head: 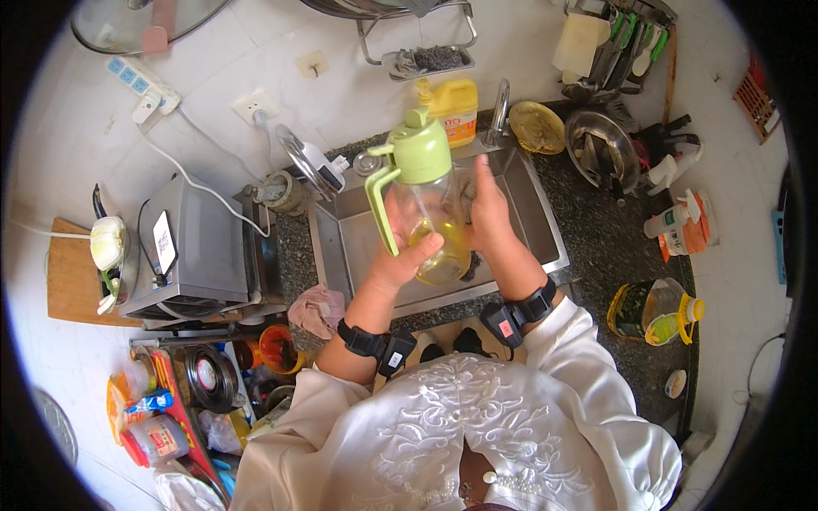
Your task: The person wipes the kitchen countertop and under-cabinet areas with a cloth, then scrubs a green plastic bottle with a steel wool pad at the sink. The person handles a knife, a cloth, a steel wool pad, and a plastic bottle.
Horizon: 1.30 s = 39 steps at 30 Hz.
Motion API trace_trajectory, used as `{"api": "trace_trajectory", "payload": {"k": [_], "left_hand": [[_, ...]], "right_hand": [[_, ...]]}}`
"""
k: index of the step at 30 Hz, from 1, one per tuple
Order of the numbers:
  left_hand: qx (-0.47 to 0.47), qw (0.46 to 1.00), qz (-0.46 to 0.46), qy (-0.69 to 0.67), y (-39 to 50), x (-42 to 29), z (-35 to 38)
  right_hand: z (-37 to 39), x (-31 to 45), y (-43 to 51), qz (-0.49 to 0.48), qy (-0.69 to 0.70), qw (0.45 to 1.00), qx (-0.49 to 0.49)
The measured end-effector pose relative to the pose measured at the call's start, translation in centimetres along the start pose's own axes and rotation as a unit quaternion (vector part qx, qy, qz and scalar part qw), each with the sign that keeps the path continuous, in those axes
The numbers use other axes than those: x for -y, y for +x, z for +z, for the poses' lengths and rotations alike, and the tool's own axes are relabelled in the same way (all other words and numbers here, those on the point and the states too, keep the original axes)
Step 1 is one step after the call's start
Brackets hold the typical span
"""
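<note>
Above the steel sink [370, 236] a clear oil dispenser jug [438, 217] with a light green lid and handle is held up, slightly tilted, with some yellow oil at its bottom. My left hand [406, 252] grips the jug's lower left side, its thumb across the front. My right hand [489, 207] lies against the jug's right side, thumb pointing up; its fingers are partly hidden behind the jug. On the counter to the right, a large oil bottle [652, 311] with a yellow cap lies with its cap towards the right.
Behind the sink stand a yellow detergent jug [457, 108] and a faucet [498, 115]. A steel bowl [601, 150] and spray bottles [668, 221] are on the right of the granite counter [562, 223]. A pink cloth [316, 311] and a grey appliance [198, 243] are at left.
</note>
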<state>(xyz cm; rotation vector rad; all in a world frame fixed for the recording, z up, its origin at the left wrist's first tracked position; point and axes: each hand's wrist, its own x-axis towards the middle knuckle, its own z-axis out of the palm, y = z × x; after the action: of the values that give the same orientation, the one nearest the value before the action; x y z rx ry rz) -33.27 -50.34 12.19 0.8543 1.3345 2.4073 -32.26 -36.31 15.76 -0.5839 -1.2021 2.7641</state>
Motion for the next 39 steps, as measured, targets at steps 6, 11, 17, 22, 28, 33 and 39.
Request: {"api": "trace_trajectory", "payload": {"k": [6,11,17,22,28,33,39], "left_hand": [[-0.066,0.983,0.048,0.166,-0.7,0.8,-0.6],[-0.098,0.953,0.011,0.285,-0.5,1.0,-0.2],[-0.131,0.924,0.056,0.355,0.0,0.1,1.3],[-0.112,0.887,0.065,0.444,-0.4,-0.5,1.4],[-0.107,0.873,0.045,0.474,-1.3,0.2,0.9],[-0.091,0.874,0.037,0.476,-1.7,0.6,1.1],[-0.099,0.879,0.010,0.466,-2.3,0.8,1.5]], "right_hand": [[-0.9,1.1,-1.1,-0.134,0.118,0.982,0.063],[0.3,0.9,-3.1,-0.292,-0.148,0.937,0.120],[1.9,0.6,-3.4,-0.356,-0.217,0.903,0.102],[2.0,1.3,-3.0,-0.268,-0.124,0.947,0.129],[1.8,1.6,-2.9,-0.195,-0.094,0.962,0.165],[1.7,1.2,-2.8,-0.226,-0.086,0.961,0.133],[1.4,0.9,-2.2,-0.238,-0.120,0.959,0.097]]}}
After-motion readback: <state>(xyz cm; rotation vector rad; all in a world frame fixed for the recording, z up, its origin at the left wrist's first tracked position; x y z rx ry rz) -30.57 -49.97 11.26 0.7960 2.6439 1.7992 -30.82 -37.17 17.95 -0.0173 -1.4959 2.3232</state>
